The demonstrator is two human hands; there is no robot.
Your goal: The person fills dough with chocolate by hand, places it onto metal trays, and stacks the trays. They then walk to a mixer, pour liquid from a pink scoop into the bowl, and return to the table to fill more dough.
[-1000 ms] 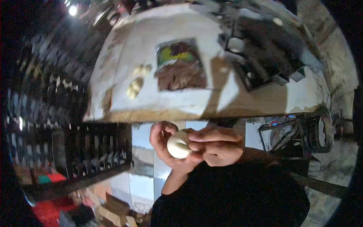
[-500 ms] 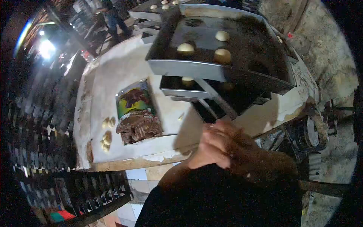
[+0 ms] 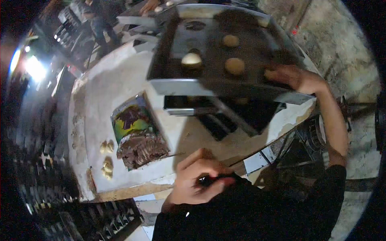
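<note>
My right hand [image 3: 287, 77] reaches into the right side of a dark metal baking tray [image 3: 173, 86], palm down and blurred. At its fingertips is a small tan dough ball [image 3: 269, 74], partly hidden by the fingers. Several round dough balls, one of them pale [image 3: 191, 61], sit apart on the tray floor. Near my body, in front of the table edge, my left hand [image 3: 203, 176] is curled with thumb and fingers bent round. What it holds, if anything, cannot be made out. Left of the tray lies an opened plastic packet [image 3: 134, 120] with a brown, chocolate-like mass [image 3: 142, 148] at its near end.
The big tray rests above smaller dark trays [image 3: 181, 111] on the pale table [image 3: 108, 88]. Small pale dough bits [image 3: 107, 168] lie at the table's left. Farther back are another tray [image 3: 130, 19], a person's hand [image 3: 150, 5] and a standing person [image 3: 98, 28].
My hands were together in front of the table. The right has moved up and right into the tray; the left has stayed low, drawn slightly nearer my body. My view has shifted slightly.
</note>
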